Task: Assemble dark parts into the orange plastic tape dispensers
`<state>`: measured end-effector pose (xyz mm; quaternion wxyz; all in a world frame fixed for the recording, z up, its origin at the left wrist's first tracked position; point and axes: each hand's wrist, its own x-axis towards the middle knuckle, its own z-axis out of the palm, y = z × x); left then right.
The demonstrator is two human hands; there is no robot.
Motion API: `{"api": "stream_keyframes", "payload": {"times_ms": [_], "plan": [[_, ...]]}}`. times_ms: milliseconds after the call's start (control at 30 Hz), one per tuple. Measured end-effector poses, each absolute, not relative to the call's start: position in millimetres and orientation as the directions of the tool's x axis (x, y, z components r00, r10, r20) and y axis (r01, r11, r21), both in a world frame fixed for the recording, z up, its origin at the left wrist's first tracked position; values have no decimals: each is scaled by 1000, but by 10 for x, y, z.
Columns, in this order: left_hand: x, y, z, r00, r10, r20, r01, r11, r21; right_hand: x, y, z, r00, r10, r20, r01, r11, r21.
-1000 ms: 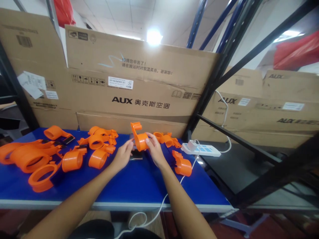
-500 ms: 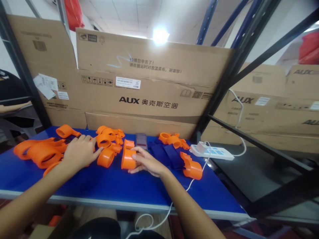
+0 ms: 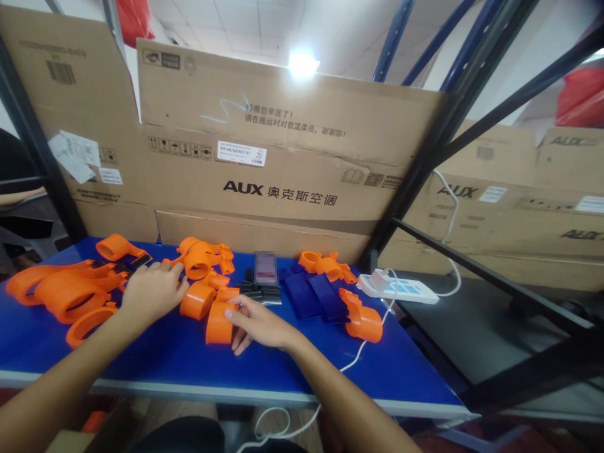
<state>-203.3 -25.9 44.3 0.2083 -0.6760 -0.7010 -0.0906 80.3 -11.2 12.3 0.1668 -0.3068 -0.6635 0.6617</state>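
My right hand (image 3: pixel 255 324) is closed on an orange plastic ring-shaped part (image 3: pixel 219 324), thumb on top, low over the blue table. To the left, my left hand (image 3: pixel 153 289) has its fingers bent down among the orange parts, thumb toward the right. Its fingertips are hidden, and what they grip cannot be made out. Just beyond the right hand's part stands another orange ring part (image 3: pixel 195 301). Behind it lies a cluster of similar rings (image 3: pixel 197 261). Large orange rings with black-tipped handles (image 3: pixel 70 299) are heaped left of my left hand.
Black strips (image 3: pixel 264 294) lie by a small rectangular object with a blurred face (image 3: pixel 265 267). Flat blue pieces (image 3: pixel 306 296) sit right of them, near more orange parts (image 3: pixel 363 321). A white power strip (image 3: pixel 401 287) trails a cable across the table edge. Cardboard (image 3: pixel 283 163) walls the back.
My right hand has moved left and nearer to me with the orange ring part, uncovering the black strips. My left hand stays among the orange parts; the view has shifted slightly.
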Motion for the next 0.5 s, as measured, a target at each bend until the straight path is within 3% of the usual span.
{"api": "stream_keyframes", "payload": {"times_ms": [167,500], "plan": [[-2176,-184,446,-128,954,271,978,166,-122,799,-99,119,-768,615,-176,184,-52,-982],[-2241,-102,369,-84,979,185,973,121,-198,794,-99,110,-765,622,-166,185,-34,-982]]}}
